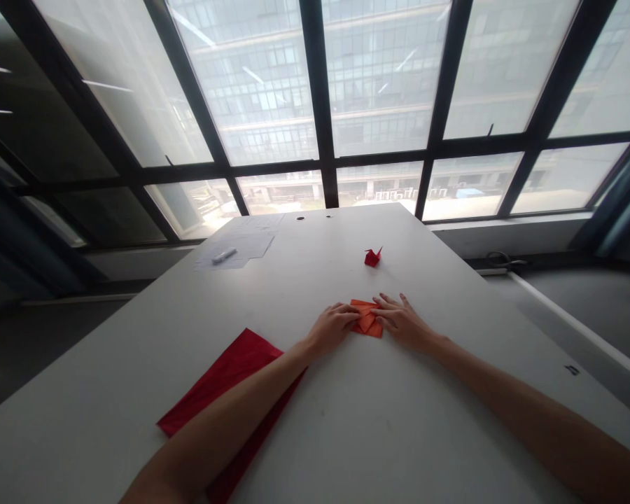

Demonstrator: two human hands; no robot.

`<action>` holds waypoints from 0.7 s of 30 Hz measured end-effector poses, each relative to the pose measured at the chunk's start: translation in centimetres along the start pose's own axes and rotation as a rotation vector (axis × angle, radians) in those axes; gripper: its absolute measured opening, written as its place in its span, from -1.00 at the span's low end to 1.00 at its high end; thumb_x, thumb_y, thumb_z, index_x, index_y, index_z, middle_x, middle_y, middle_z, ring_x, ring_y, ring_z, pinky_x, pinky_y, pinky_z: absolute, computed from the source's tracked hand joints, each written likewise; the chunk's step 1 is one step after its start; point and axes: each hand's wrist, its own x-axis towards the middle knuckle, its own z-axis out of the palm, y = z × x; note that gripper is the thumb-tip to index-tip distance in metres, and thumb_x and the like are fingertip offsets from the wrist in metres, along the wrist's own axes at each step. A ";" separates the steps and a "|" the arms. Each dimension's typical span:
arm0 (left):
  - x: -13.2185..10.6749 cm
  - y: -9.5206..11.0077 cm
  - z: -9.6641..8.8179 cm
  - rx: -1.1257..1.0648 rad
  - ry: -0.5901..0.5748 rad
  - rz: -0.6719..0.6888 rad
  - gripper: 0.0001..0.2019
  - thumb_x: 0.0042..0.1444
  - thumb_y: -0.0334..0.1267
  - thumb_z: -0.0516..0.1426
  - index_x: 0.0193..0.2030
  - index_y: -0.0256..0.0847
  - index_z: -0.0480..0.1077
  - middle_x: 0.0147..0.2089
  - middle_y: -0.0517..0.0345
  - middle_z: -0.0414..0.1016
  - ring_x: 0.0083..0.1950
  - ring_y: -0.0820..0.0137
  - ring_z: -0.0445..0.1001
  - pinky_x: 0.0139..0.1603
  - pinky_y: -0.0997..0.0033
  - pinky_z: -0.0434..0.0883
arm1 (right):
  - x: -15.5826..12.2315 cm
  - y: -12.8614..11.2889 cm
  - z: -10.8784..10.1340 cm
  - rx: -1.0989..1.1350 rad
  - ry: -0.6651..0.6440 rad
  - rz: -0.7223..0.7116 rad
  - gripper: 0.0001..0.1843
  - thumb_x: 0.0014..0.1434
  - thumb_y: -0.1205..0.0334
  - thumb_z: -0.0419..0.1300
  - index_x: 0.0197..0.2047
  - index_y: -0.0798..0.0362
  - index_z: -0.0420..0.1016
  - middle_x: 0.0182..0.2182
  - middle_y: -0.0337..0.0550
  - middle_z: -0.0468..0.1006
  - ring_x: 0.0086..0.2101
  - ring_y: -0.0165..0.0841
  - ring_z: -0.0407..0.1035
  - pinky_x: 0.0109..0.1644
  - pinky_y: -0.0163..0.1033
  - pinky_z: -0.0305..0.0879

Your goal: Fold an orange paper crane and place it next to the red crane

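A small folded square of orange paper [367, 326] lies flat on the white table [315, 427], with creased flaps on its top face. My left hand [332, 326] is at its left side, fingers close together and pressed onto the edge. From the right, my right hand [403, 323] rests with fingers spread, some fingertips on the paper's upper right part. The fingers cover some of the folds. Beyond both hands stands a small red origami crane [372, 257]. Under my left forearm is a large red paper sheet [225, 378], partly hidden by the arm.
White printed sheets [257, 246] lie at the table's far left, with a white marker-like stick [224, 255] on them. A small dark round object [300, 218] sits near the far edge. Tall windows with a dark frame [323, 105] stand behind the table.
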 end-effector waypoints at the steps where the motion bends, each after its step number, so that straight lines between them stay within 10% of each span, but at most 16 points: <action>1: 0.0 0.1 -0.1 -0.002 -0.011 0.001 -0.73 0.31 -0.27 0.06 0.04 -0.06 0.53 0.06 0.13 0.54 0.09 0.28 0.45 0.20 0.24 0.35 | 0.0 -0.2 0.1 -0.007 0.055 0.020 -0.55 0.39 0.14 -0.07 0.27 -0.07 0.36 0.32 -0.04 0.26 0.33 -0.14 0.04 0.39 0.27 -0.27; 7: 0.0 0.7 -0.4 -0.012 -0.001 -0.030 -0.72 0.19 -0.22 0.21 0.05 -0.05 0.52 -0.01 0.12 0.54 -0.01 0.28 0.45 0.10 0.29 0.39 | -0.4 -2.9 0.3 -0.025 0.204 0.064 -0.57 0.29 0.05 0.13 0.20 -0.09 0.43 0.06 -0.03 0.49 0.06 -0.15 0.32 0.19 -0.02 0.22; 13: 0.1 1.2 -0.6 0.068 -0.010 -0.041 -0.72 0.22 -0.19 0.17 0.07 0.03 0.50 -0.12 0.17 0.54 -0.11 0.34 0.46 0.01 0.37 0.39 | -0.4 -3.8 0.2 -0.002 0.118 0.010 -0.52 0.20 -0.07 0.24 0.16 -0.14 0.46 0.06 -0.07 0.48 0.05 -0.11 0.31 0.15 -0.01 0.23; 21: 0.1 0.8 -0.4 0.036 0.013 -0.069 -0.68 0.32 -0.28 0.02 0.14 -0.06 0.44 -0.13 0.12 0.53 -0.13 0.37 0.48 -0.05 0.42 0.41 | -0.3 -3.5 0.3 0.056 0.192 0.051 -0.65 0.19 0.24 0.18 0.07 -0.03 0.46 0.03 -0.07 0.49 0.03 -0.20 0.34 0.17 -0.08 0.22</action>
